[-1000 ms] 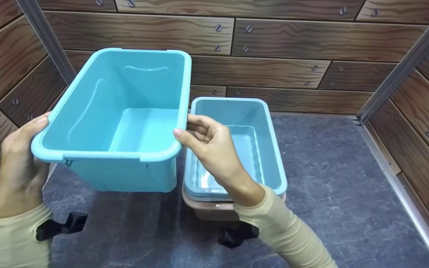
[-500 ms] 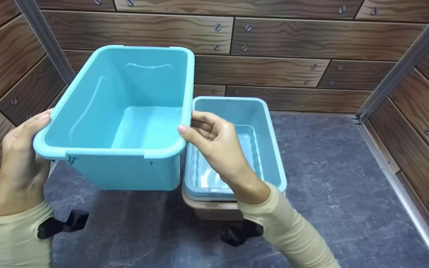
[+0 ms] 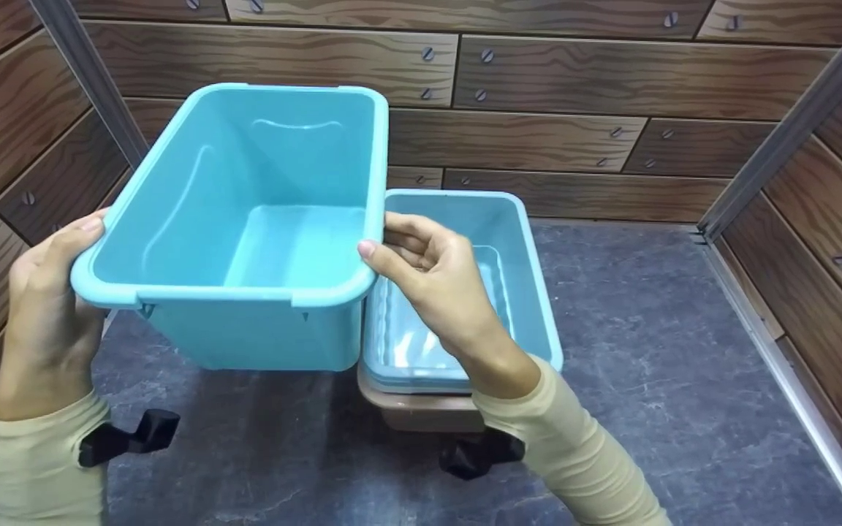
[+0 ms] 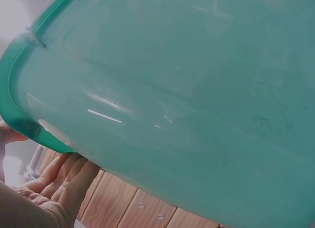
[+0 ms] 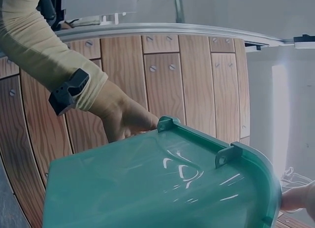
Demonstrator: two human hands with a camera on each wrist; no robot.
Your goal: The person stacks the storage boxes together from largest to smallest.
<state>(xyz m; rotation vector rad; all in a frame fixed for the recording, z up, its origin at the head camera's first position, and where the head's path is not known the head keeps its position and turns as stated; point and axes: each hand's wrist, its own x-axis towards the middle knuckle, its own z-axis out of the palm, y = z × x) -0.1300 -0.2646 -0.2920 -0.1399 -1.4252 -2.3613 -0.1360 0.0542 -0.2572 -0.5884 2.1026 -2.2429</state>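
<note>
A deep turquoise plastic bin point(image 3: 304, 248) hangs above the floor, tilted with its open top toward the head camera, and nothing lies inside. My left hand point(image 3: 52, 299) grips its rim at the left, thumb over the edge and fingers underneath. At the right side of the rim, my right hand point(image 3: 439, 288) pinches the edge between thumb and fingers. The left wrist view shows the bin's outer wall point(image 4: 187, 100) close up, with the left fingers point(image 4: 74, 181) against it. Part of the left hand is hidden behind the bin.
Right of the held bin, a light blue bin point(image 3: 538, 292) sits nested on a brownish one point(image 3: 421, 413) on the dark marbled floor point(image 3: 655, 365). My right forearm partly covers them. Wood-patterned walls point(image 3: 538, 80) with metal corner strips point(image 3: 794, 124) enclose the space.
The turquoise bin has shifted slightly to the right and up, with both hands moving along with it. The nested bins have stayed in place.
</note>
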